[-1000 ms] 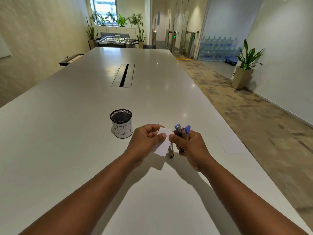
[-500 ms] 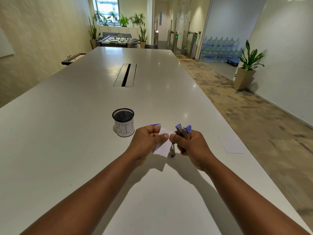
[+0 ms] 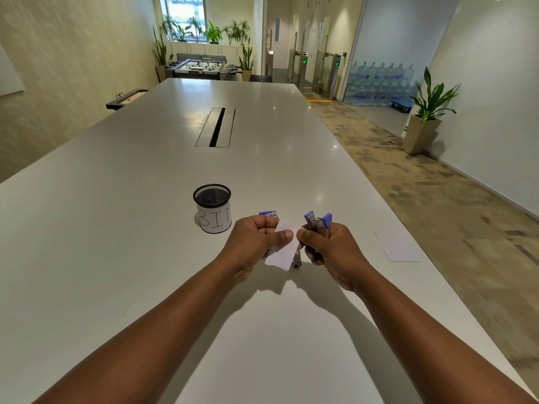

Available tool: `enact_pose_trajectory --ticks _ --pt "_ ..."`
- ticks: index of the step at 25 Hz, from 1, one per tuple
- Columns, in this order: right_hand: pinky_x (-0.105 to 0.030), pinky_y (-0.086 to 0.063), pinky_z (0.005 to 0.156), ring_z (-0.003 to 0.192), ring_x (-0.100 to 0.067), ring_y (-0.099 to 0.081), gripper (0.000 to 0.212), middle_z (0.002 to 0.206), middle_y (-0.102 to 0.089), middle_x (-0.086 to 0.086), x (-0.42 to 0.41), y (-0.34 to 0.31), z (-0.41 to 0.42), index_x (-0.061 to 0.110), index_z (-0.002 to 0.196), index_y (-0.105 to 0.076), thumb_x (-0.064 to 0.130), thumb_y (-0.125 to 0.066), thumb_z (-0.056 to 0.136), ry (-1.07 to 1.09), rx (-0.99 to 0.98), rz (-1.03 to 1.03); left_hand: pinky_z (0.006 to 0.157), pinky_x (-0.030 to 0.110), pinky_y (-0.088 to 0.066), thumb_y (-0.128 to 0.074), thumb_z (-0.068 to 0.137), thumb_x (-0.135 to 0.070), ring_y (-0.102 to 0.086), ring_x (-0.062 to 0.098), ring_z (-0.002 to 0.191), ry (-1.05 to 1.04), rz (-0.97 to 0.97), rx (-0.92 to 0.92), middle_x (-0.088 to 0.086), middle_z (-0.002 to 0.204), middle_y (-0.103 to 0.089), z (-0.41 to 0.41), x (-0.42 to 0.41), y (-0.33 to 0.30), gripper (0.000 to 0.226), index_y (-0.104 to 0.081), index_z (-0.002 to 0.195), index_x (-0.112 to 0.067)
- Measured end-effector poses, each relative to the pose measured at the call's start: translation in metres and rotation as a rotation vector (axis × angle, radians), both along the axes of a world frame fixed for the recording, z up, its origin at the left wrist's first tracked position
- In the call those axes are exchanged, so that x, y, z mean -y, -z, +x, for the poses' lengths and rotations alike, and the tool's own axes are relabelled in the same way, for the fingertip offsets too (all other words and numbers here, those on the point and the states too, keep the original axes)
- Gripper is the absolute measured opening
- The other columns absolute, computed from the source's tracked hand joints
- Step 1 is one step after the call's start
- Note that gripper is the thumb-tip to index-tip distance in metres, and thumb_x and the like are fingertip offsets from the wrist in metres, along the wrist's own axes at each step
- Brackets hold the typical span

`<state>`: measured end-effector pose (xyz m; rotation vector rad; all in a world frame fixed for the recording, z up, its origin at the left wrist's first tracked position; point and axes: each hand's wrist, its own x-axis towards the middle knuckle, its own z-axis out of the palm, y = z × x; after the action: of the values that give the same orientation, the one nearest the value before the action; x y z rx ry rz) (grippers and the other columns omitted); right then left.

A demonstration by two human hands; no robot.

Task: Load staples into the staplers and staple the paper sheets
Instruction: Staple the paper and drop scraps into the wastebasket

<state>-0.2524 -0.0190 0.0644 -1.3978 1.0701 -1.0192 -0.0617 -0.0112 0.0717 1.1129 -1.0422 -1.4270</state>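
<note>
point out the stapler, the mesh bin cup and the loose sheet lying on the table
stapler [image 3: 319, 224], head view, on its metal middle above the right hand
mesh bin cup [image 3: 215, 221], head view, on its white label
loose sheet [image 3: 398, 247], head view, on its middle

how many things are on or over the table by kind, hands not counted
stapler, gripped in the right hand: 1
paper slip, pinched by the left hand: 1
paper sheet lying flat on the table: 1
mesh cup marked BIN: 1
small blue and white box: 1
total: 5
</note>
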Motion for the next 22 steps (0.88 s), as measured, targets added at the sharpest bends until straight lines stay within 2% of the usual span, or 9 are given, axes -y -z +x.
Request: enact_pose_trajectory --ticks 5,9,11,14,15,18,20,22 --pt "-0.026 -0.032 0.048 0.05 -0.013 -0.038 0.042 0.057 -0.045 -0.002 0.0004 0.0005 0.0011 -0.008 0.085 -0.061 0.033 -0.072 0.086 -0.004 -0.016 -0.017 0.064 0.027 -0.059 -0.085 0.077 -0.006 -0.078 0.025 0.085 0.026 -0.012 0.024 0.01 0.095 -0.08 0.0007 0.003 0.0024 0.024 -0.075 0.099 -0.008" --pt "-0.027 -0.03 0.049 0.051 -0.015 -0.033 0.039 0.058 -0.04 -0.004 0.002 -0.0004 0.0024 -0.014 0.088 -0.055 0.021 -0.069 0.093 0.0 -0.044 -0.042 0.059 0.029 -0.056 -0.078 0.087 -0.021 -0.075 0.022 0.076 0.015 0.012 0.029 0.011 0.089 -0.079 -0.0022 0.0036 0.005 0.013 -0.075 0.093 -0.01" --pt "-0.027 -0.03 0.05 0.05 -0.014 -0.033 0.033 0.055 -0.041 -0.001 0.0026 -0.0015 0.003 -0.012 0.084 -0.057 0.017 -0.068 0.094 -0.002 -0.061 -0.053 0.055 0.029 -0.055 -0.072 0.092 -0.027 -0.074 0.02 0.07 0.0 0.043 0.037 0.007 0.083 -0.078 -0.0048 0.0047 0.0037 0.014 -0.072 0.086 -0.014" --pt "-0.023 -0.032 0.049 0.049 -0.013 -0.033 0.028 0.052 -0.043 0.006 0.0022 -0.0021 0.0049 -0.009 0.082 -0.059 0.014 -0.067 0.095 -0.017 -0.065 -0.072 0.048 0.023 -0.049 -0.065 0.097 -0.026 -0.068 0.014 0.056 -0.011 0.063 0.032 -0.004 0.061 -0.069 -0.0078 0.0049 0.0006 0.026 -0.063 0.072 -0.019" --pt "-0.023 -0.033 0.049 0.049 -0.012 -0.034 0.028 0.052 -0.044 0.007 0.002 -0.0017 0.0049 -0.01 0.083 -0.059 0.014 -0.068 0.095 -0.015 -0.058 -0.074 0.046 0.021 -0.046 -0.063 0.098 -0.028 -0.063 0.011 0.05 -0.013 0.049 0.073 -0.008 0.055 -0.064 -0.0084 0.0045 0.0002 0.028 -0.06 0.071 -0.019" --pt "-0.024 -0.034 0.05 0.05 -0.012 -0.036 0.029 0.054 -0.045 0.005 0.002 -0.0001 0.0041 -0.009 0.085 -0.06 0.017 -0.07 0.092 0.011 -0.034 -0.073 0.042 0.019 -0.036 -0.059 0.099 -0.041 -0.043 0.005 0.04 -0.033 -0.09 0.37 -0.014 0.046 -0.05 -0.0082 0.0038 0.0031 0.037 -0.054 0.07 -0.019" --pt "-0.026 -0.034 0.051 0.051 -0.014 -0.037 0.028 0.057 -0.046 0.0 0.0019 0.0008 0.0047 -0.007 0.083 -0.061 0.019 -0.071 0.089 0.034 -0.002 -0.053 0.043 0.018 -0.035 -0.061 0.097 -0.045 -0.04 0.006 0.044 -0.061 -0.186 0.476 -0.011 0.051 -0.048 -0.0078 0.004 0.0049 0.041 -0.054 0.071 -0.015" --pt "-0.026 -0.034 0.05 0.051 -0.014 -0.038 0.025 0.058 -0.05 -0.001 0.0014 0.0012 0.0063 -0.001 0.078 -0.064 0.022 -0.073 0.085 0.05 0.034 -0.03 0.045 0.018 -0.031 -0.065 0.095 -0.046 -0.037 0.008 0.048 -0.093 -0.243 0.502 -0.004 0.057 -0.045 -0.0073 0.0045 0.0077 0.043 -0.051 0.07 -0.013"
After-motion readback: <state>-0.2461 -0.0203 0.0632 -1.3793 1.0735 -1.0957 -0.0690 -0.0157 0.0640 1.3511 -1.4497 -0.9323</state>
